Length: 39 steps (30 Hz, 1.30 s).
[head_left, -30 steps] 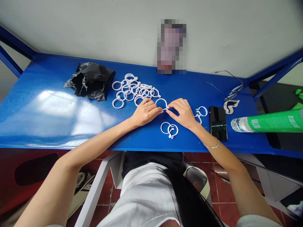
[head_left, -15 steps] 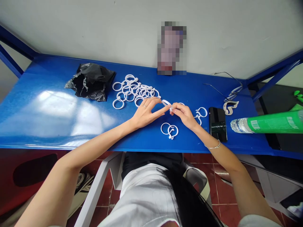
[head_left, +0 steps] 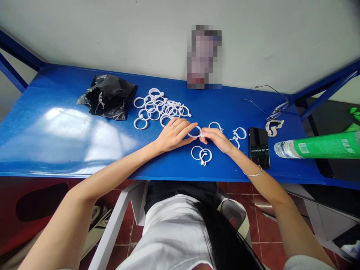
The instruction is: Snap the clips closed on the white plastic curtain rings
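Both my hands meet on one white plastic ring (head_left: 195,132) just above the blue table (head_left: 56,131). My left hand (head_left: 173,135) pinches the ring's left side with thumb and forefinger, its other fingers stretched out. My right hand (head_left: 216,139) is closed on the ring's right end. A pair of joined white rings (head_left: 201,154) lies just in front of my hands. Another ring (head_left: 216,125) lies behind my right hand, and more rings (head_left: 237,134) lie to its right. A heap of several loose white rings (head_left: 157,108) sits behind my left hand.
A crumpled black plastic bag (head_left: 107,96) lies at the back left. A black phone (head_left: 258,146), a white heart-shaped piece (head_left: 273,127), thin-framed glasses (head_left: 270,103) and a lying green-labelled water bottle (head_left: 317,147) are at the right. A wall closes off the back.
The ring was lifted and turned edge-on between my hands half a second ago; now it is lower and shows as an open circle. My left fingers opened out from a closed grip.
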Available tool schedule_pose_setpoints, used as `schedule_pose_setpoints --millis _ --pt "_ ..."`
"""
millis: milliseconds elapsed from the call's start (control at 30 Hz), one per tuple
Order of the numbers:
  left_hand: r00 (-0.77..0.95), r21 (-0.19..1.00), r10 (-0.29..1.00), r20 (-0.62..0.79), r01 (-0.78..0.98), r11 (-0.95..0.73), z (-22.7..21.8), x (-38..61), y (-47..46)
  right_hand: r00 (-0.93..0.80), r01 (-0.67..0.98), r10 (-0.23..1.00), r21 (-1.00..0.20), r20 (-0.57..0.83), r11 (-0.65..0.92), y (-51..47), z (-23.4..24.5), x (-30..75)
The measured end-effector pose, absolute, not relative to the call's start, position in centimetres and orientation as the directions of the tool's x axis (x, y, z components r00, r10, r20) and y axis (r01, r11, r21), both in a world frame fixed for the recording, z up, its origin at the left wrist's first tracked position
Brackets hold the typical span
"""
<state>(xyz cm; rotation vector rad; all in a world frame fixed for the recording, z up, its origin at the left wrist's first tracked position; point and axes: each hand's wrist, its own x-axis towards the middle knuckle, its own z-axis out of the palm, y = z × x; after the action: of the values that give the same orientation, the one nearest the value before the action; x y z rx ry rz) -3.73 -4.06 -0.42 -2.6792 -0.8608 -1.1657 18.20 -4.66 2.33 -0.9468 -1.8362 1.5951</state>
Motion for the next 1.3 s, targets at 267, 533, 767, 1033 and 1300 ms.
schedule_pose_setpoints --millis 267,533,767,1033,1300 --pt "0.491 0.204 0.551 0.675 0.594 -0.778 -0.41 -3.77 -3.74 -0.56 0.59 0.716 -0.406 0.417 0.698 -5.13 2.0 18.22" --pt "0.488 0.332 0.61 0.625 0.54 -0.773 -0.33 -3.79 -3.7 -0.599 0.626 0.684 -0.289 0.418 0.725 -4.82 2.08 18.53" --pt "0.515 0.403 0.604 0.609 0.455 -0.794 0.01 -4.01 -3.83 -0.587 0.615 0.682 -0.307 0.436 0.726 -4.91 1.68 18.44" --pt "0.459 0.504 0.617 0.64 0.356 -0.787 0.26 -3.78 -3.93 -0.599 0.601 0.662 -0.293 0.452 0.744 -4.74 1.72 18.5" --pt "0.434 0.606 0.691 0.578 0.338 -0.72 0.4 -3.67 -4.07 -0.631 0.588 0.646 -0.279 0.429 0.759 -4.71 1.68 18.6"
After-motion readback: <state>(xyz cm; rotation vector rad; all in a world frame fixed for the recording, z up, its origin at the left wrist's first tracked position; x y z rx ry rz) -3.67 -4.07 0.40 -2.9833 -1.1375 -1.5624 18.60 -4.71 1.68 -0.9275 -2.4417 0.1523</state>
